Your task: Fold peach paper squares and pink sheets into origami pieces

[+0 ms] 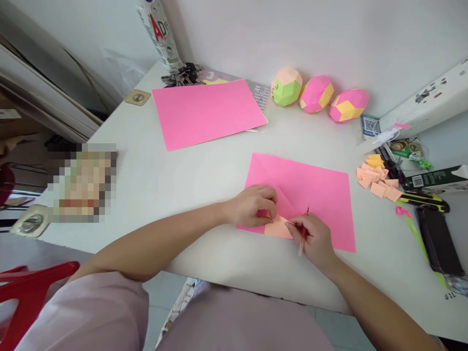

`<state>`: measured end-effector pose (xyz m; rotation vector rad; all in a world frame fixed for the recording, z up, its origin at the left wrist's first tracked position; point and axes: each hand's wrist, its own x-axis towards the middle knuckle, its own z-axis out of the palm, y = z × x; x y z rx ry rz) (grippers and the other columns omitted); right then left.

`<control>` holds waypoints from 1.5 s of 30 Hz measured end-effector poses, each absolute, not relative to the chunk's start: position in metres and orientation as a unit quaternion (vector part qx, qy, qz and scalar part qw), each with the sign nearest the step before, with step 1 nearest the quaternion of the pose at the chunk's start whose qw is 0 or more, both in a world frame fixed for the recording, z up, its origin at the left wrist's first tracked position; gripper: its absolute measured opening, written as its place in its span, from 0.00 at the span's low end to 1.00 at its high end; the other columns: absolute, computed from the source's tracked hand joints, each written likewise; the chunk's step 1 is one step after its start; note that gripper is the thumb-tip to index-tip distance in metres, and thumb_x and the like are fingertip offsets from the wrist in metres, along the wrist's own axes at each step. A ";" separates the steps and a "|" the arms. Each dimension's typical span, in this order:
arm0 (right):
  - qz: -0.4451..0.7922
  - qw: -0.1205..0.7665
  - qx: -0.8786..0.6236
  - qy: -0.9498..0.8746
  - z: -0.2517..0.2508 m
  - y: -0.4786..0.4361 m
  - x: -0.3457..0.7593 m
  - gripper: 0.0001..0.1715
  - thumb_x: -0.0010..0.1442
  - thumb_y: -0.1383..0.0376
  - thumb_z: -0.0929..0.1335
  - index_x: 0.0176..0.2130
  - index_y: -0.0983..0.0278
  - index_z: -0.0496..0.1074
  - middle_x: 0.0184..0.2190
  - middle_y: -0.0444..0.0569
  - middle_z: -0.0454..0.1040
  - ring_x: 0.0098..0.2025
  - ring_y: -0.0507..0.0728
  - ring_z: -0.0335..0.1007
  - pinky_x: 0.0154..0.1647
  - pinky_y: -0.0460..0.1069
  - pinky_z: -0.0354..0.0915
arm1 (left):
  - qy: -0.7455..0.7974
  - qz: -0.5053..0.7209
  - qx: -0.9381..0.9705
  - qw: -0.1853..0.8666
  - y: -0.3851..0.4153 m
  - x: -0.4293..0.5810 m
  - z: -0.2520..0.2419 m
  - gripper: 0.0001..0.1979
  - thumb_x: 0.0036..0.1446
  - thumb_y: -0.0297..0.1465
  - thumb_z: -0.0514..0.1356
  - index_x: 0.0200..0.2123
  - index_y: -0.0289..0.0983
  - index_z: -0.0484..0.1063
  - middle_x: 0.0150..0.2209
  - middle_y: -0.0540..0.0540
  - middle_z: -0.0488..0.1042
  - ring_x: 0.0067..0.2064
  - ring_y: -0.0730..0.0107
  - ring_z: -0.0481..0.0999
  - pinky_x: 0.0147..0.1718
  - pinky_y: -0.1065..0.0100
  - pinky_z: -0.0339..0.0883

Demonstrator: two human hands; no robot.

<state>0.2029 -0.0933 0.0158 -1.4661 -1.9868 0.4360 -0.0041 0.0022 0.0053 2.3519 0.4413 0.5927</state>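
Note:
A bright pink sheet of paper (321, 187) lies on the table in front of me, with crease lines at its upper left. On its near edge rests a small peach paper piece (278, 228). My left hand (254, 204) has its fingers curled, with thumb and fingertips closed on the left part of that piece. In my right hand (316, 239) is a slim red pen (303, 234), its thin tip pointing up and away. The right thumb also touches the right edge of the peach piece. Part of that piece is hidden under my fingers.
Another pink sheet (208, 114) lies farther back, beside keys (183, 75) and a bottle (161, 34). Several paper balls, one a green-and-peach ball (287, 87), line the wall. At right are peach slips (378, 180), a utility knife (424, 200) and a black case (438, 241).

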 end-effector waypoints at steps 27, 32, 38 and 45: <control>0.167 0.304 -0.564 -0.749 0.016 -0.093 0.202 0.09 0.61 0.63 0.67 0.28 0.61 0.70 0.19 0.42 0.67 0.23 0.51 0.59 0.24 0.46 0.59 | 0.145 0.181 0.916 0.329 0.004 -0.008 0.007 0.03 0.49 0.32 0.65 0.26 0.40 0.76 0.36 0.47 0.69 0.37 0.68 0.66 0.38 0.66 0.57; 0.165 0.306 -0.565 -0.748 0.016 -0.093 0.202 0.09 0.61 0.63 0.67 0.28 0.61 0.70 0.19 0.42 0.67 0.23 0.51 0.60 0.23 0.46 0.59 | 0.147 0.172 0.919 0.324 0.004 -0.008 0.007 0.03 0.49 0.33 0.65 0.26 0.40 0.76 0.37 0.47 0.69 0.38 0.68 0.66 0.38 0.66 0.58; 0.169 0.305 -0.565 -0.747 0.018 -0.093 0.203 0.10 0.61 0.62 0.67 0.28 0.61 0.70 0.19 0.42 0.67 0.22 0.51 0.60 0.23 0.46 0.59 | 0.143 0.166 0.922 0.319 0.004 -0.008 0.007 0.04 0.50 0.33 0.65 0.26 0.40 0.76 0.37 0.47 0.69 0.38 0.67 0.66 0.39 0.65 0.58; 0.162 0.300 -0.560 -0.755 0.017 -0.092 0.203 0.10 0.61 0.63 0.66 0.28 0.61 0.70 0.19 0.42 0.66 0.22 0.50 0.59 0.23 0.46 0.58 | 0.139 0.170 0.925 0.310 0.004 -0.008 0.006 0.03 0.50 0.33 0.65 0.27 0.41 0.76 0.37 0.48 0.69 0.39 0.68 0.67 0.40 0.65 0.58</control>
